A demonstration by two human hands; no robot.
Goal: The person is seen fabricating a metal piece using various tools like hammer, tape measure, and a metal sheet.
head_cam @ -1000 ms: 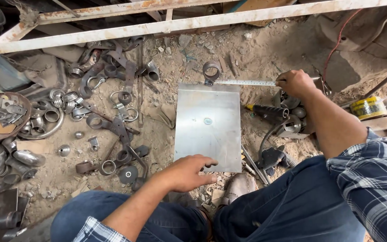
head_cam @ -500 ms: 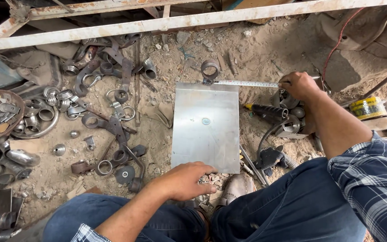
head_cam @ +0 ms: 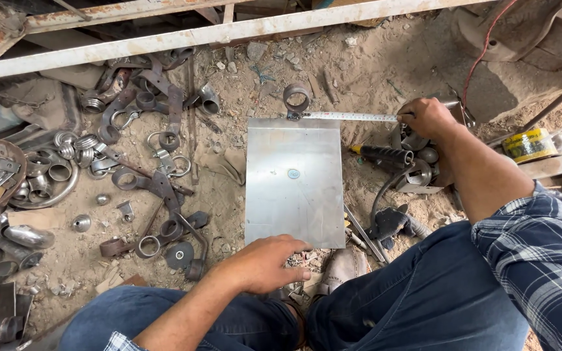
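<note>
Nearest item: person's knees in blue denim, plaid sleeve (head_cam: 541, 260) at the right edge, a shoe tip (head_cam: 343, 266) between the legs. Left hand (head_cam: 265, 263): palm down, fingers together and laid flat, fingertips pressing the near edge of the sheet-metal plate (head_cam: 294, 182); it pinches nothing. Compared with a second ago this hand has crept slightly rightward along that edge, while the plate itself has not shifted, so the work appears to be in a steadying-and-measuring phase. Plate: rectangular, bare grey, lying flat on the dirt floor (head_cam: 385, 65), a small washer (head_cam: 293, 173) resting near its centre. Right hand (head_cam: 427, 117): closed around the tape-measure case, mostly hidden in the fist, well apart from the plate's far right corner. Tape blade (head_cam: 352, 117): drawn out along the plate's far edge, its tip near a short steel ring (head_cam: 296, 97) at the far left corner. Beside the plate, right: black power tool (head_cam: 385, 156) with cable. Left: scattered rings, brackets and clamps (head_cam: 157, 169). Farthest: rusty painted steel frame (head_cam: 196, 32), yellow tape roll (head_cam: 528, 144).
</note>
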